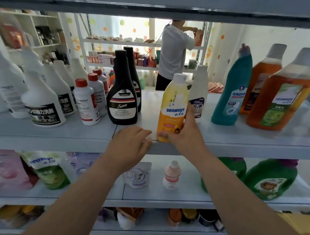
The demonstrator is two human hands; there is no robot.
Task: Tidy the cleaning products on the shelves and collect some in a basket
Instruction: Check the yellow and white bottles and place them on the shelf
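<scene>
A yellow Seaways bottle [173,107] with a white cap stands upright at the front edge of the middle shelf [60,132]. My right hand [183,135] grips its lower part, thumb across the front. My left hand [129,144] rests on the shelf edge just left of the bottle, fingers relaxed and holding nothing. A white bottle [198,94] stands right behind the yellow one. No basket is in view.
Left of my hands stand black Sam bottles [123,96], red-capped white bottles [86,103] and white jugs [42,100]. To the right are a teal toilet cleaner [231,92] and orange bottles [283,95]. Lower shelves hold pouches and green jugs [271,179]. A person [173,53] works behind.
</scene>
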